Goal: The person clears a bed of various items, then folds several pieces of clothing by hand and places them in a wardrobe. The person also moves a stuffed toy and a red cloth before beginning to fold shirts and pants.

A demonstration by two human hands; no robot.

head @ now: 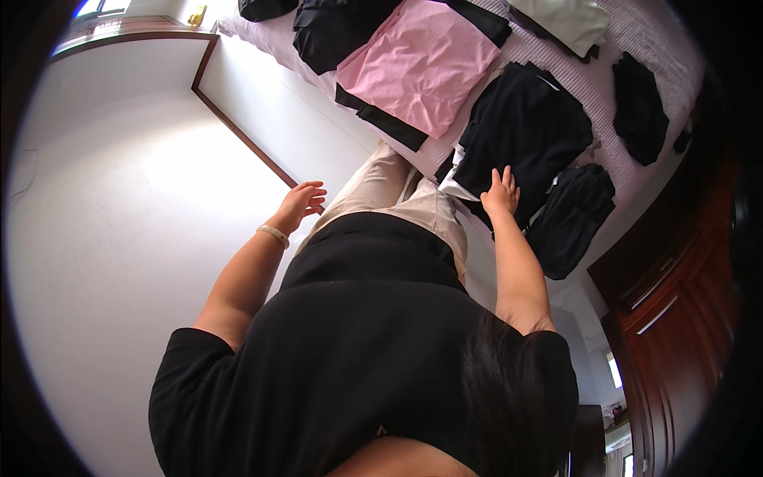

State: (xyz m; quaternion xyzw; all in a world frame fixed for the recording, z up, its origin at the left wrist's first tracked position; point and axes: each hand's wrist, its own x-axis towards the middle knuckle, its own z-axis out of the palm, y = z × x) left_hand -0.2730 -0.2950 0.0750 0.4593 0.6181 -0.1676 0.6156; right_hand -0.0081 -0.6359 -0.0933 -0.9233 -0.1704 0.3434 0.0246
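My right hand (501,192) rests, fingers spread, on the lower edge of a stack of folded black garments (524,131). A white garment (458,186) shows from under the stack's left edge. My left hand (304,203), with a pale bangle on its wrist, hangs in the air left of my legs, fingers slightly curled and apart, holding nothing. Left of the stack lies a folded pink garment (420,65) on top of black cloth. Another folded black garment (572,220) lies at the stack's lower right, by the bed's edge.
Beneath the clothes is a bed with a striped pink cover (602,113). More black clothing (641,110) lies at the right, and a whitish garment (566,24) at the top. A white wall (119,208) stands at left, dark red wooden furniture (679,334) at right.
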